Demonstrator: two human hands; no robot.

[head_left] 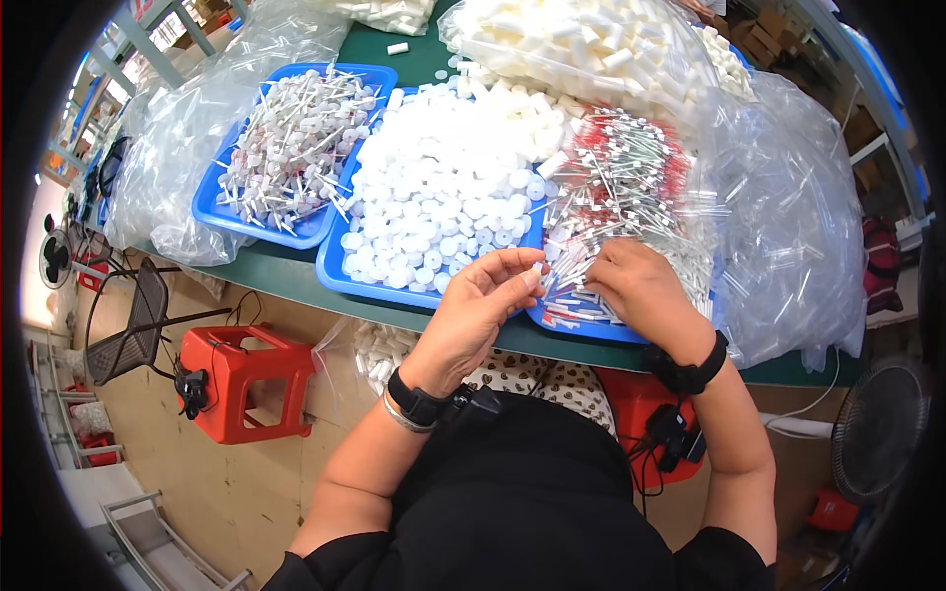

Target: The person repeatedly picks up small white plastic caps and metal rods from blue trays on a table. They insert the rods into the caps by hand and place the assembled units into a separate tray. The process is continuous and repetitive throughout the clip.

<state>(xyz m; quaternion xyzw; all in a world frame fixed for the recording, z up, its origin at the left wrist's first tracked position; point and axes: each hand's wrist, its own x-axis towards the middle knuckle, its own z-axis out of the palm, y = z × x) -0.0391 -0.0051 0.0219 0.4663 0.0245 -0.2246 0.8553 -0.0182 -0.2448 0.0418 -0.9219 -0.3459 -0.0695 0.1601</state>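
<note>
1. The left hand (483, 295), at the centre of the frame, is raised palm-up, its fingertips pinched on a small white cap (537, 268) just above the near edge of the middle tray (340, 281).
2. The right hand (641, 286), just right of centre, lies palm-down with its fingers curled into the pile of thin tubes (621, 177); whether it grips one cannot be told.
3. The two hands are close, a narrow gap between them over the tubes' near end.
4. The middle tray, blue, is heaped with white caps (443, 197) up to its rim, and some spill past the far edge.
5. A second blue tray (212, 212), upper left, holds sticks with round white heads (296, 138); it touches the middle tray along one side.
6. The tubes, red-ended, sit on a third blue tray whose near lip (581, 330) juts over the front edge of the green tabletop (286, 271).
7. Clear bags crowd the edges: one at the left (168, 167), one at the right (788, 227) hanging past the tabletop's front, and one of white cylinders (581, 44) at the top.
8. Bare tabletop shows only as a thin strip along the front edge and a small patch at top centre.
9. Below the tabletop, lower left, a red stool (241, 379) and a mesh chair (128, 325) stand on open floor; a fan (877, 428) stands at lower right.
</note>
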